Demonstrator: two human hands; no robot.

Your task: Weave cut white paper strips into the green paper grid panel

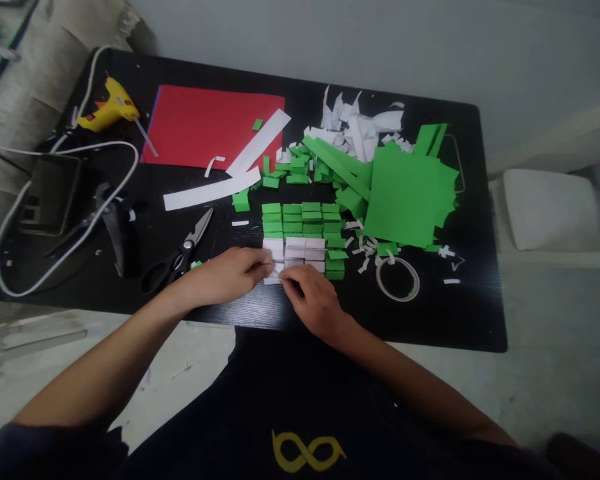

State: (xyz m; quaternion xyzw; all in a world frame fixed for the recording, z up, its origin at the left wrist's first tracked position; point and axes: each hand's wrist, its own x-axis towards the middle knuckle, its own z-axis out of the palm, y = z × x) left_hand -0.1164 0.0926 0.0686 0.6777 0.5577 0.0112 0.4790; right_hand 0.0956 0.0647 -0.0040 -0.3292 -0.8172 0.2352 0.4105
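Note:
Both of my hands meet at the near edge of a black table [460, 320]. My left hand [227, 273] and my right hand [315, 300] pinch a small white folded paper piece [274, 279] between their fingertips. Just beyond them lies a tidy grid of small folded paper blocks, white ones [300, 252] in the near rows and green ones [303, 219] behind. The piece I hold touches the grid's near left corner.
Black scissors [180, 257] lie left of my hands. A tape ring [397, 279] is at the right. Green sheets [410, 197], white scraps [360, 127], long white strips [213, 190], a red sheet [205, 127], a yellow glue gun [107, 107] with white cable and pliers [111, 220] cover the table.

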